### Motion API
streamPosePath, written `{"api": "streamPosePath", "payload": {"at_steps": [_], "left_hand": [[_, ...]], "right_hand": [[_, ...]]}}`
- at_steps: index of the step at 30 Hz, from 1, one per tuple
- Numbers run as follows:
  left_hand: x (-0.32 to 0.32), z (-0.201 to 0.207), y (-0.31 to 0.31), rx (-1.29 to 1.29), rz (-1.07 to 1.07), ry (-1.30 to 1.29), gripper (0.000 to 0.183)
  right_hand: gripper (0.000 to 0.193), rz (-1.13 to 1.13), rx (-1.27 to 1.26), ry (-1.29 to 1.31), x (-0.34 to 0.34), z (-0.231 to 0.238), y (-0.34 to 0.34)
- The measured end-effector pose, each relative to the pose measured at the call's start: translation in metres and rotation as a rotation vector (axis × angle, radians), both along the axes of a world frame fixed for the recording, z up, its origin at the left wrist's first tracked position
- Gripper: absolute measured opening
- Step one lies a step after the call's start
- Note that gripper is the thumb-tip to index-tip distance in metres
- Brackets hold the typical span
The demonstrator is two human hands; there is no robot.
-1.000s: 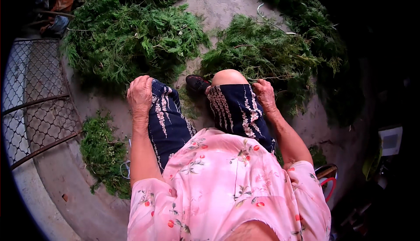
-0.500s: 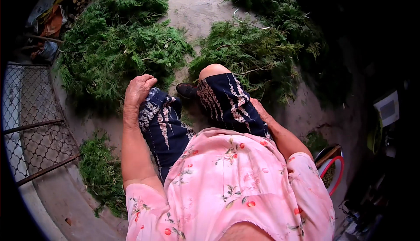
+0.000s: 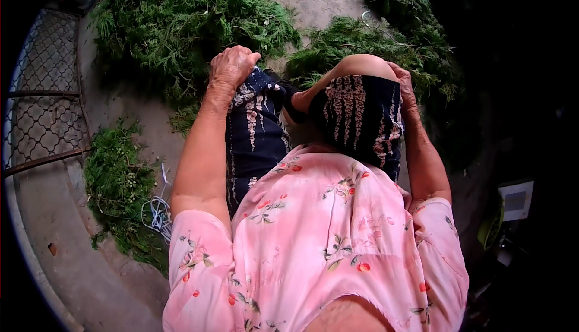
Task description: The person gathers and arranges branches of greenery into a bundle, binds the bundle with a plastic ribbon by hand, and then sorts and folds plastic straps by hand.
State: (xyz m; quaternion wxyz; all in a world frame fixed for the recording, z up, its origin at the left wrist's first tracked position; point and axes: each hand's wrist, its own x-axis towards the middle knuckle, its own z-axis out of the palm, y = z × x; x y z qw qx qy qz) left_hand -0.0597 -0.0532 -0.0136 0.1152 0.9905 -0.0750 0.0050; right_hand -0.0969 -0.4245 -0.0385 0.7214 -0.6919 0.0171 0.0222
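Note:
My left hand (image 3: 234,66) is closed at my left knee, its fingers bent over the upper end of the dark blue flowered trouser leg (image 3: 256,128). On the other side, my right hand (image 3: 403,83) is curled round the outer edge of my right knee, at the hem of the right trouser leg (image 3: 362,118); part of its fingers is hidden behind the knee. The right knee is bare above the cloth. Beyond my knees lie heaps of green conifer branches, one on the left (image 3: 199,27) and one on the right (image 3: 344,36).
A smaller pile of green sprigs (image 3: 120,181) lies by my left elbow, with a tangle of white cord (image 3: 158,216) beside it. A metal lattice panel (image 3: 48,91) stands at the far left. Low on the right is a pale square object (image 3: 517,200).
The view has shifted. My right hand has moved up along the thigh to the knee, and more of the right knee is bare. My left hand remains at the left knee.

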Motion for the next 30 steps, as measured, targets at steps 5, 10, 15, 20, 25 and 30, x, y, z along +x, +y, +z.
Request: {"api": "streamPosePath", "payload": {"at_steps": [5, 10, 15, 20, 25, 30], "left_hand": [[0.002, 0.004, -0.007, -0.034, -0.001, 0.071, 0.033], [0.002, 0.003, -0.013, -0.02, -0.041, 0.07, 0.034], [0.008, -0.007, -0.016, 0.01, -0.168, -0.086, 0.031], [0.005, 0.001, -0.023, 0.007, -0.227, -0.069, 0.034], [0.004, 0.011, -0.033, 0.025, -0.269, -0.033, 0.035], [0.005, 0.021, -0.049, 0.105, -0.303, 0.028, 0.04]], "right_hand": [[0.028, -0.055, 0.242, 0.105, 0.039, 0.036, 0.009], [0.038, 0.298, 0.159, -0.065, -0.003, 0.096, 0.023], [0.04, 0.448, 0.12, -0.27, -0.046, 0.137, 0.0], [0.044, 0.221, -0.001, -0.176, -0.117, 0.169, -0.007], [0.049, -0.245, -0.009, 0.049, -0.157, 0.146, -0.04], [0.043, -0.583, 0.234, 0.257, -0.188, 0.071, -0.099]]}}
